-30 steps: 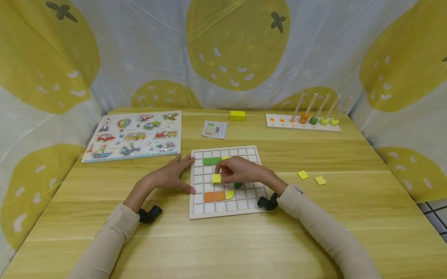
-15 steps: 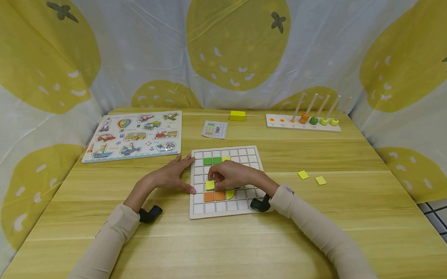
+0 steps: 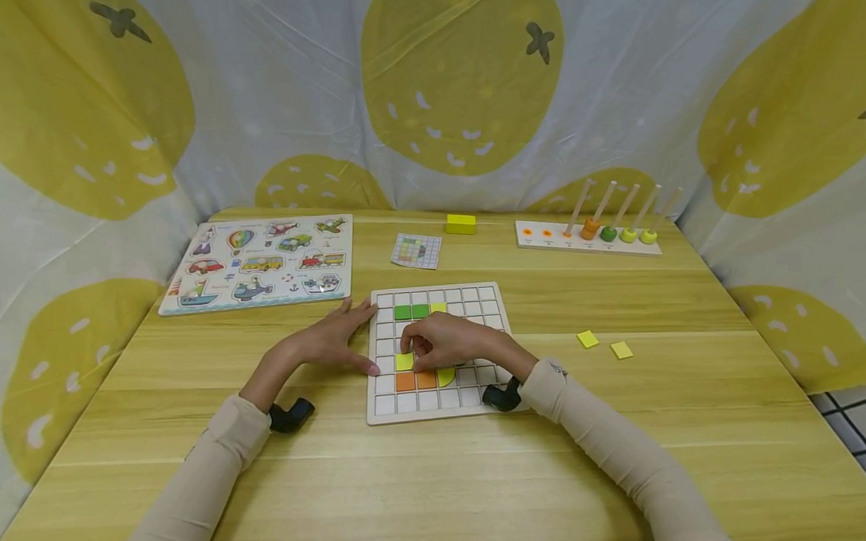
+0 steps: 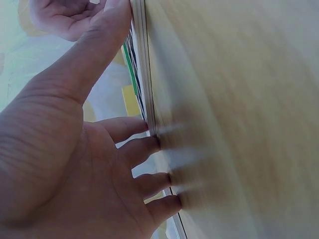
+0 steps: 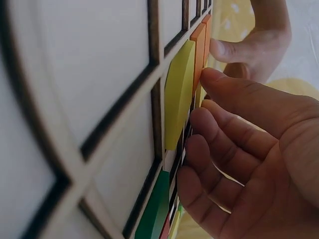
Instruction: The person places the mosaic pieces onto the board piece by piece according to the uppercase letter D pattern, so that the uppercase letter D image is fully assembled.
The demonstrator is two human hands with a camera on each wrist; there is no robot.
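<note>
A white grid board (image 3: 387,405) with a pale wooden frame lies in front of me. My left hand (image 3: 328,338) rests at its left edge with fingers spread, thumb and fingertips touching the frame. My right hand (image 3: 446,339) is over the board, thumb and forefinger pinching a yellow square tile (image 3: 404,362) in the cell just above an orange tile (image 3: 405,381). A second orange tile (image 3: 426,380) and a rounded yellow piece (image 5: 179,94) continue that row. Farther up are two green squares (image 3: 411,312) and a yellow tile (image 3: 437,308). My right hand hides the board's middle.
Two loose yellow tiles (image 3: 603,345) lie to the right. Behind the board are a small pattern card (image 3: 416,251), a yellow block (image 3: 461,224) and a peg counting stand (image 3: 588,239). A picture puzzle (image 3: 257,265) lies at the back left.
My right hand has moved left and down across the board with the yellow square tile, which now lies in line with the cell above the orange one. My left hand has stayed put.
</note>
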